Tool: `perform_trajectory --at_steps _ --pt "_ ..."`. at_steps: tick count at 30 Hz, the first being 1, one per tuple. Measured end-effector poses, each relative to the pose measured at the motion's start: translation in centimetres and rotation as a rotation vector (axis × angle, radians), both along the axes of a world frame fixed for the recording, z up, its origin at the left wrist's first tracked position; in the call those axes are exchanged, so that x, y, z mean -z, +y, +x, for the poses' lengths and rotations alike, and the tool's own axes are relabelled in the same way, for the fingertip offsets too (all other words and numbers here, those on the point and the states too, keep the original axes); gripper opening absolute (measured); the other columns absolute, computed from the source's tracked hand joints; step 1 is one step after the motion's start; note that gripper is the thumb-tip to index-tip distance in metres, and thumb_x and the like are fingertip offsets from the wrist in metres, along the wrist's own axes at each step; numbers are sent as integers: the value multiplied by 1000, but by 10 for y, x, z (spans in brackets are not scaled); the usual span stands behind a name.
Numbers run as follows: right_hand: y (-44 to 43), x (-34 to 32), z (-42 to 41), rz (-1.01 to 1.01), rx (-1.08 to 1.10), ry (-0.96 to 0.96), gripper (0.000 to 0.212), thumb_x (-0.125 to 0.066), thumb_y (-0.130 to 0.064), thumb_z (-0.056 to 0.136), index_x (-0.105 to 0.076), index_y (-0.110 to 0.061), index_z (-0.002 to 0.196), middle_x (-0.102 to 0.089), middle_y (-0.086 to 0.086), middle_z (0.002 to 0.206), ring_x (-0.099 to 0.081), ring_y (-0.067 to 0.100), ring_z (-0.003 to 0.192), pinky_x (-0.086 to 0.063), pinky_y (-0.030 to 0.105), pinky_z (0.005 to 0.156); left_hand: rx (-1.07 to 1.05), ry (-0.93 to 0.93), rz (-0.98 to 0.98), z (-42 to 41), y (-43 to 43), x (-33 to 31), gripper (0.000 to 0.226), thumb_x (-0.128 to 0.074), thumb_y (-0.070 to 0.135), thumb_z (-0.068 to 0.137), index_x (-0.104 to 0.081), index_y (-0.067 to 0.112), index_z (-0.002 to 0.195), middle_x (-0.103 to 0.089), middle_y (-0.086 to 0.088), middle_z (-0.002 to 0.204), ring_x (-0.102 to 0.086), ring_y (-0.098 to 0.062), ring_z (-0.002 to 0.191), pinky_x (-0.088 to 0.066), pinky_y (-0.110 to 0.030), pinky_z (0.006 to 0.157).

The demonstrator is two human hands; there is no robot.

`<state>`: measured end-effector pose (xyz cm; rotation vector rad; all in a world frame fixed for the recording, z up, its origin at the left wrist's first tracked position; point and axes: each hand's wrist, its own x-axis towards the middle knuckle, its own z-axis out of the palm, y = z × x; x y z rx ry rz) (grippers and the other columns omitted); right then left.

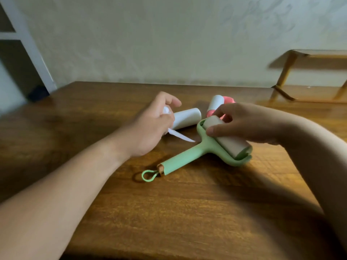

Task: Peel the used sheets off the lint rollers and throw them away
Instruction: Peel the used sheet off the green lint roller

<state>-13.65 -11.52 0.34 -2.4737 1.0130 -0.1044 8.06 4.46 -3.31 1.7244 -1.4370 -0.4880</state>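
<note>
A green lint roller [189, 155] lies on the wooden table [169, 212], its handle pointing toward me and its beige roll [229, 145] at the right. My right hand [244, 126] rests on top of that roll, thumb and fingers pinching its left end. My left hand [152, 128] is closed around a crumpled white sheet [180, 136], whose pointed strip hangs out toward the green roller. A white roller roll [187, 118] lies just behind my left hand. A pink lint roller [217, 105] with a white roll lies behind my right hand, partly hidden.
The table's far edge meets a pale wall. A wooden rack or stool [309, 76] stands at the back right. A white door frame [28, 49] is at the left.
</note>
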Motion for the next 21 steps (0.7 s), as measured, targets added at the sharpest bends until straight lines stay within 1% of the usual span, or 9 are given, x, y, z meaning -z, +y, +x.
perform_trajectory --at_steps 3,5,7,8,10,14,17,19,21 --pt "-12 -11 -15 170 18 -299 24 -78 -45 94 -76 -29 112 -77 5 103 -76 21 78 -60 33 61 85 -2 -53 -8 0 2 33 -56 23 112 -60 42 139 -73 19 123 -66 8 112 -51 -22 94" --pt "-22 -18 -26 203 44 -422 25 -74 -41 97 -77 -21 112 -74 9 95 -70 22 72 -52 30 54 109 17 -46 -16 -1 4 27 -56 20 115 -70 36 132 -80 9 117 -72 8 100 -51 -11 83" --pt "-30 -20 -34 251 55 -475 26 -72 -38 98 -76 -15 109 -70 9 86 -67 17 63 -49 25 47 117 -51 -10 -23 -3 8 27 -51 26 117 -74 41 113 -79 9 106 -68 3 75 -52 -16 72" --pt "-34 -19 -36 262 58 -482 26 -71 -37 98 -76 -14 108 -69 8 83 -66 15 59 -48 23 44 118 -129 24 -28 -4 9 30 -48 30 118 -71 44 105 -76 13 102 -65 3 73 -51 -17 70" --pt "-38 -17 -39 258 72 -478 26 -71 -38 97 -77 -15 106 -69 7 84 -66 14 60 -48 22 44 127 -241 97 -33 -5 12 29 -42 33 118 -65 40 101 -67 14 97 -60 2 82 -48 -20 69" --pt "-40 -14 -38 285 46 -445 29 -70 -40 98 -75 -15 112 -71 11 96 -68 23 73 -52 30 56 179 -277 186 -39 -6 18 26 -37 27 113 -57 30 97 -49 10 104 -57 -2 93 -47 -33 82" --pt "-41 -16 -42 303 -15 -450 38 -75 -41 96 -73 -7 113 -70 16 98 -65 30 77 -49 36 59 199 -358 170 -35 -3 21 32 -35 28 116 -64 34 128 -50 18 120 -50 4 116 -43 -23 103" --pt "-44 -19 -50 368 -75 -478 39 -73 -39 89 -73 -5 107 -69 16 91 -64 29 70 -49 32 54 206 -406 135 -32 -1 21 45 -35 31 118 -46 41 160 -48 30 144 -37 20 137 -27 -2 110" --pt "-46 -23 -58 469 -131 -511 26 -69 -34 88 -77 -12 100 -70 13 82 -66 20 58 -51 25 45 222 -413 105 -31 1 22 55 -40 34 118 -26 53 168 -40 37 157 -26 33 138 -18 8 107"
